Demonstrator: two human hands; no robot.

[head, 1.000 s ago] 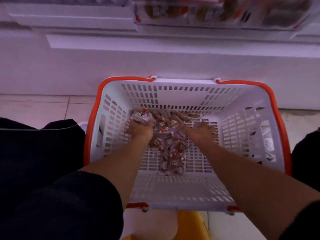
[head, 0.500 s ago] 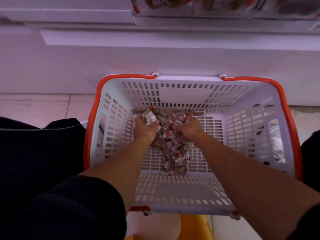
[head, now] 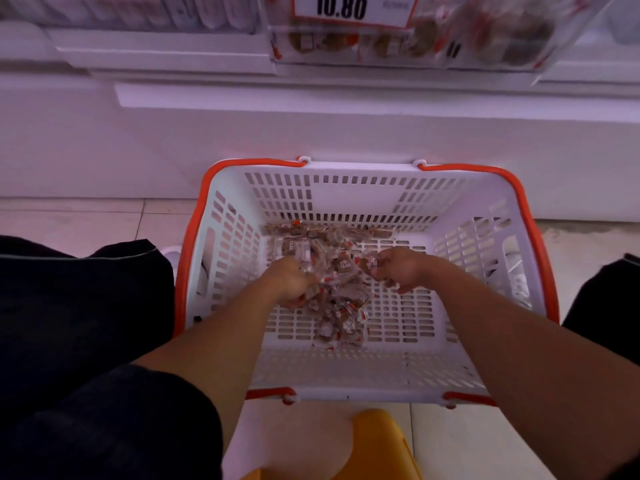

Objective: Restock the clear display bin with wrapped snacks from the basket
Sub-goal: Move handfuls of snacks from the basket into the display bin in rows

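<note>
your left hand [head: 292,282] and right hand [head: 398,271] are each clutching clear-wrapped brown snacks [head: 341,306] mid-basket [head: 485,209]; bare slotted floor is lying rightward.

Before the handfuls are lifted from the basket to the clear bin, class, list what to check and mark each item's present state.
1. Left hand has a grip on snacks: ok.
2. Right hand has a grip on snacks: ok.
3. Wrapped snacks left in the basket: ok.
4. Clear display bin above the basket has spare room: cannot tell.
5. Loose wrappers dangling from either grip: cannot tell.
</note>
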